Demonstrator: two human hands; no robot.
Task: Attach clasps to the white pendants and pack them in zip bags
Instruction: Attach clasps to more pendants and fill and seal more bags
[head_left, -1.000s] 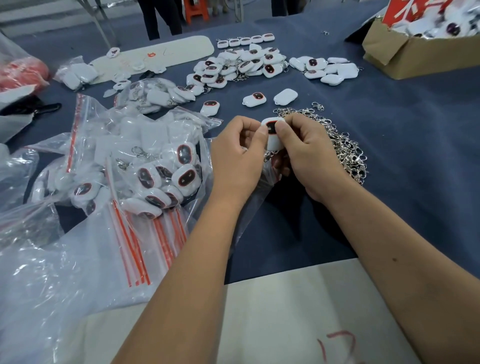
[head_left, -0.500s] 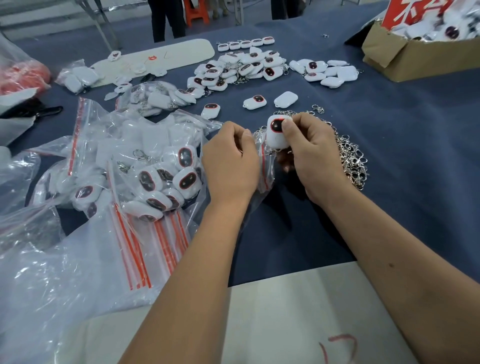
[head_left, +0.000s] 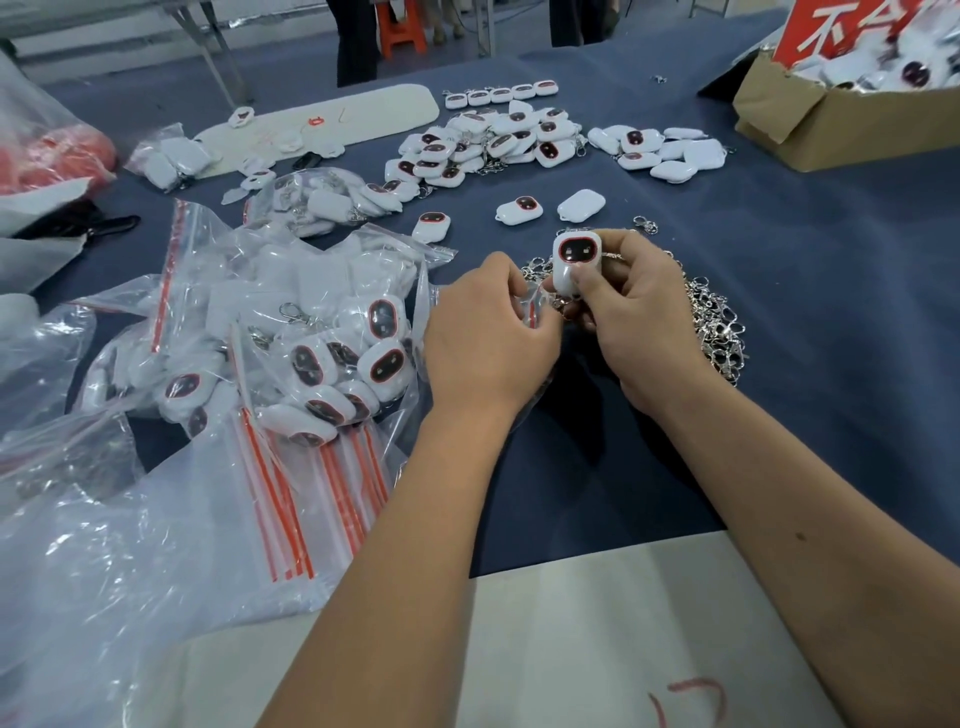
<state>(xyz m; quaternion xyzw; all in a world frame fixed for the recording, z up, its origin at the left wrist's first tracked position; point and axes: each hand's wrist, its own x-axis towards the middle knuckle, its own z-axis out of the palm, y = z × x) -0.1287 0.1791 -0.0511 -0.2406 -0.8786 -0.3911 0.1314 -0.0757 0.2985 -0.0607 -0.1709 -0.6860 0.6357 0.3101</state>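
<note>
Right hand: your right hand (head_left: 647, 317) pinches a white pendant (head_left: 575, 262) between thumb and fingers, upright, dark face toward you.
Left hand: your left hand (head_left: 488, 338) has its fingers curled on the mouth of a clear zip bag (head_left: 535, 312), just below the pendant.
Clasps: a silver heap (head_left: 719, 332) lies behind your right hand.
Packed bags: filled bags (head_left: 332, 353) sit just left of your left hand.
Loose pendants: a pile (head_left: 488, 143) lies farther back on the blue cloth (head_left: 831, 312).
Box: a cardboard box (head_left: 841, 124) stands at far right.
</note>
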